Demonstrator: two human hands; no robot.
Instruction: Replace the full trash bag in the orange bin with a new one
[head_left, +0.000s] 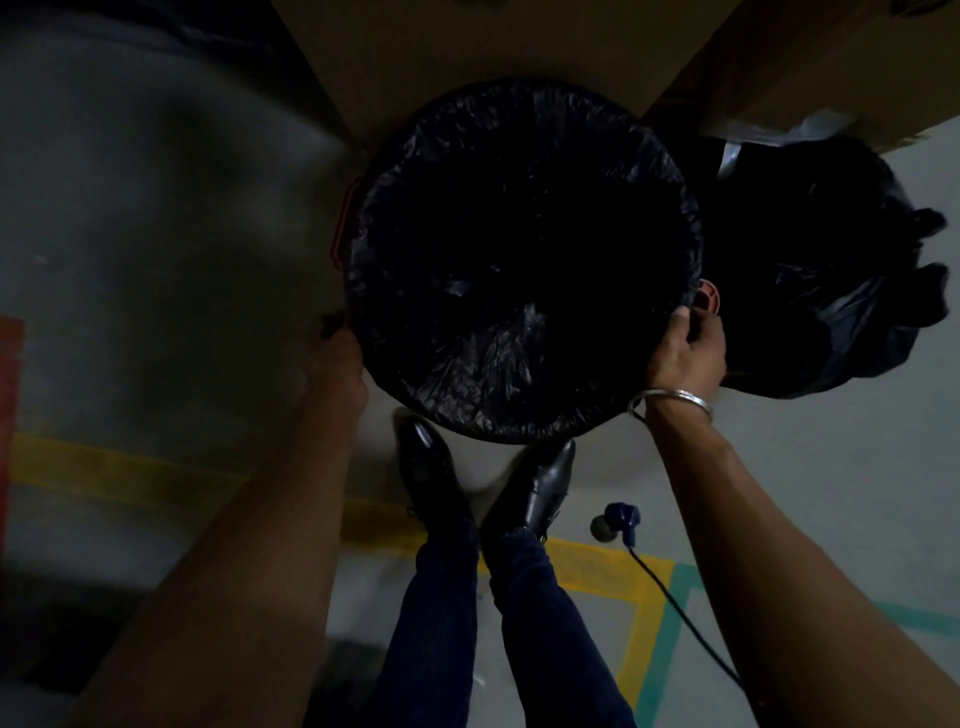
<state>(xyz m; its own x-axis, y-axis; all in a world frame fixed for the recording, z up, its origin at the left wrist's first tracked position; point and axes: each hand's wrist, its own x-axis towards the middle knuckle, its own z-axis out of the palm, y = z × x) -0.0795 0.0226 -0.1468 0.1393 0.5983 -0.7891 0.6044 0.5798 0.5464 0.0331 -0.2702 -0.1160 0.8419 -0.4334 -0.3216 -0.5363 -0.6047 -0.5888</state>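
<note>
From the head camera, looking straight down: the orange bin (347, 218) stands just ahead of the person's feet, its round mouth already lined with a new black bag (519, 270) whose edge is folded over the rim almost all the way round. Only slivers of orange show, a handle at the left and a bit of rim at the right beside the thumb.

The right hand (685, 345) sits on the rim's right, near-side edge, fingers curled and pinching the bag's film there. The left hand (343, 358) is at the opposite, left near-side edge, touching or just beside the liner; it is dim and blurred, so I cannot tell whether it is closed on plastic or only resting against it. Each hand lies outward of the bin's centre, one to either side, so the rim runs between them across the near arc.

The full trash bag (831, 270) lies on the floor just right of the bin, nearer the right hand, with pale plastic showing at its top.

Count: one bin, two black bags (one in, one out), two hands, two shoes, two cardboard boxes (467, 47) behind, one cable (675, 603) on the floor.

Judging from this, the swap is nearly done; what remains is tucking the liner snug
</note>
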